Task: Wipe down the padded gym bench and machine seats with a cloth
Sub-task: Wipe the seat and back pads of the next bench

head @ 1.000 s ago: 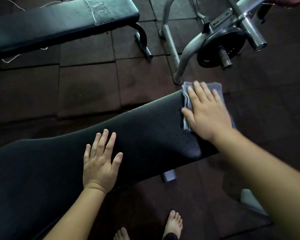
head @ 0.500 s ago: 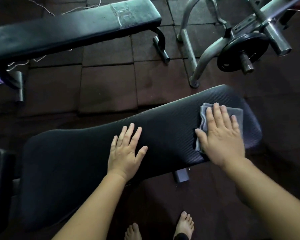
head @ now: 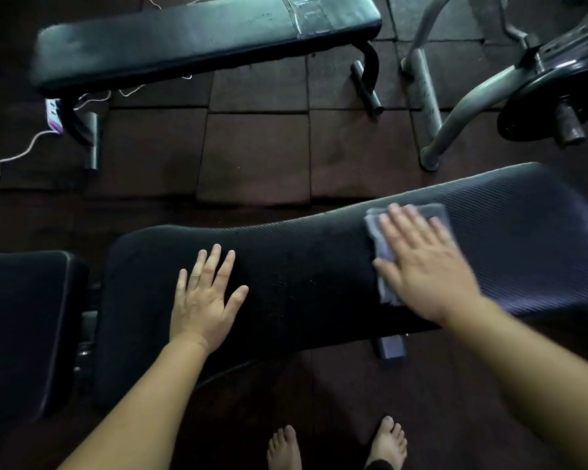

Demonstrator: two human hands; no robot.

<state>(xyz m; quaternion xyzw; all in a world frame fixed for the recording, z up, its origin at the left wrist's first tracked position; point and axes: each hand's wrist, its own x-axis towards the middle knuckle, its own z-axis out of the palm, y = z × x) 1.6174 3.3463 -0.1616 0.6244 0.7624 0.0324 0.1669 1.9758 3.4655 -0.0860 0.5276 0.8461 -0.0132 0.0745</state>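
The cloth (head: pixel 382 245) is a small grey-blue piece, folded into a rough rectangle with a slightly frayed-looking left border. It lies flat on the right half of the desk (head: pixel 302 266), nearer its far edge than its near one. Most of it is covered by the right grip (head: pixel 425 266); only a strip along its left side and its far corners show.

The right grip lies palm down on the cloth, fingers straight and close together, pointing toward the far edge, the thumb out to the left over the cloth's left border. It is blurred, so finer detail of the fingers cannot be told.

The left grip (head: pixel 202 307) rests palm down on the bare padding near the middle of the desk, fingers spread and straight, holding nothing, well apart from the cloth.

The desk is a long black pad with a fine ribbed texture, narrow at the middle and wider toward the right end. Pale specks dot the surface between the two grips. Just past its left end sits a separate black seat pad (head: pixel 21 327).

Beyond the far edge, across dark floor tiles (head: pixel 255 154), stands a second black bench (head: pixel 197 35) with a patch of clear tape (head: pixel 309 11). A weight plate (head: pixel 550 106) hangs on a grey frame (head: pixel 469 106) at the far right. Bare feet (head: pixel 387 439) stand by the near edge.
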